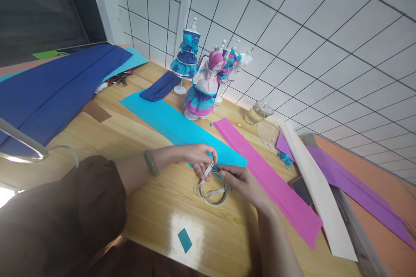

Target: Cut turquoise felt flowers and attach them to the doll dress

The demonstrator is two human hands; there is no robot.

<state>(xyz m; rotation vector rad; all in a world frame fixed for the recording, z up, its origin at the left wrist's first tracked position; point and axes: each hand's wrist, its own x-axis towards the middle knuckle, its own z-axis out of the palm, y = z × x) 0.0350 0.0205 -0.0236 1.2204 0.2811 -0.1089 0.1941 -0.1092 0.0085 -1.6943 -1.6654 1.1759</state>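
My left hand (202, 161) is closed in a pinch on a narrow white strip of tape (205, 176), its other fingers curled below. The strip runs down to a thin roll of tape (218, 203) that lies on the table under my fingertips. My right hand (242, 183) is closed, thumb against forefinger, at the upper end of the strip. Its fingertips meet those of my left hand, and what exactly lies between them is too small to make out. A bright blue paper strip (182, 125) stretches behind both hands, and a pink paper strip (269, 181) passes to their right.
Small dress stands with a blue dress (186, 58) and a pink-and-blue dress (201, 95) stand by the tiled wall. Near them sits a glass jar (258, 112). Dark blue paper (48, 91) covers the left; a cream strip (320, 194) lies right. A teal scrap (185, 240) is in front.
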